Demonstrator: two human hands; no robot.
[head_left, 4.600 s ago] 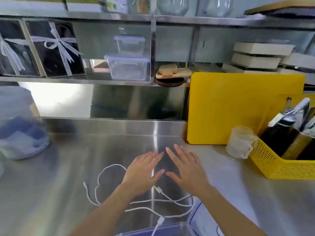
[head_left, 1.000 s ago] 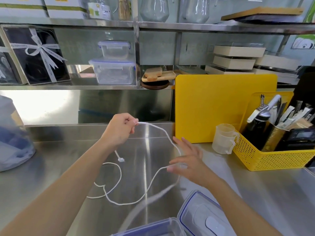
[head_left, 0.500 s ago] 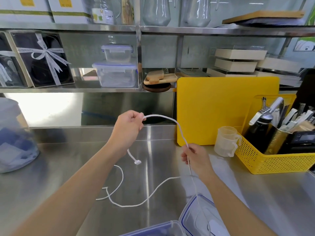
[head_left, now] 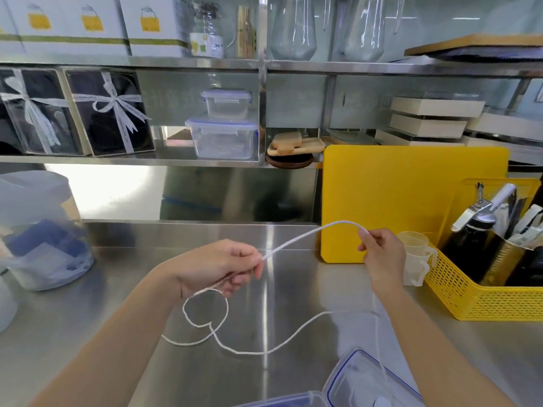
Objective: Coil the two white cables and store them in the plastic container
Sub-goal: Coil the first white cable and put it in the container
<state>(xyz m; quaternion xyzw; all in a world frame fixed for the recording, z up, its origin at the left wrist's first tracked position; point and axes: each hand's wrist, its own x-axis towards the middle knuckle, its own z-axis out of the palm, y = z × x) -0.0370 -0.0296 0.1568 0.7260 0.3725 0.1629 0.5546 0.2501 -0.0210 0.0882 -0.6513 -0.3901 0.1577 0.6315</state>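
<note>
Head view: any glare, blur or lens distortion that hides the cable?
Head view: wide-angle bending of the shelf edges; bright glare streak on the steel counter; the white cable stays sharp between left hand and right hand, fainter below the right.

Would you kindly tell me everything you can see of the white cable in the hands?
The white cable is thin, matte and cord-like. It arches in the air between the left hand and the right hand, both pinching it. Below the left hand hangs a small loop; the rest trails in loose curves on the steel counter. A blurred strand drops from the right hand toward the container lid.
</note>
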